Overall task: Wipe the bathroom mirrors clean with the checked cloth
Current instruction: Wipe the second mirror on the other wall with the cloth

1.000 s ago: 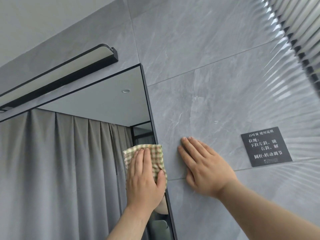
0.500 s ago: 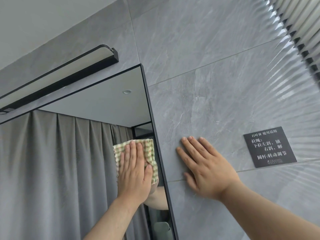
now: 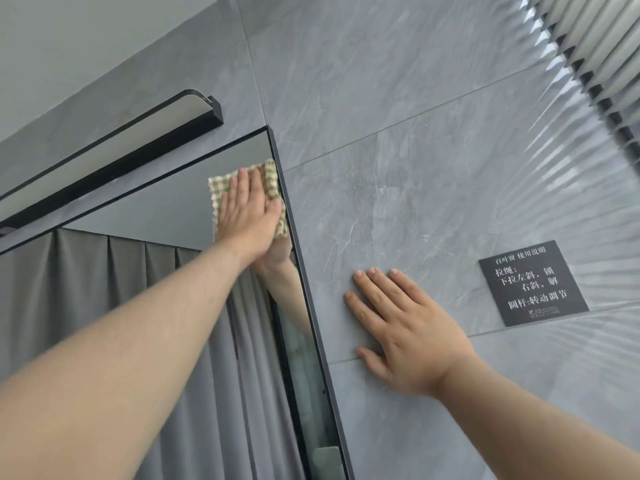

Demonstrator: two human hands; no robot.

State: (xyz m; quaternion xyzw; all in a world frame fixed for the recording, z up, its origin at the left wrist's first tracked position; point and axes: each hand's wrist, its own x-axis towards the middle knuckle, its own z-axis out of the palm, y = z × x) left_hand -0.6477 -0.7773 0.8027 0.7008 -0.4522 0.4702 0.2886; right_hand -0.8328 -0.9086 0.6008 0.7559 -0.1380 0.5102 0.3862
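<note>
1. We press our left hand [image 3: 247,213] with straight fingers on the checked cloth [image 3: 221,188]; the cloth lies on the mirror [image 3: 156,209], in its far right corner.
2. Our right hand [image 3: 412,337] lies flat, fingers straight, on the grey wall [image 3: 398,185] right of the mirror.

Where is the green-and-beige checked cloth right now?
In the head view, the checked cloth is pressed under the left hand against the black-framed mirror, at its top right corner beside the grey tiled wall.
</note>
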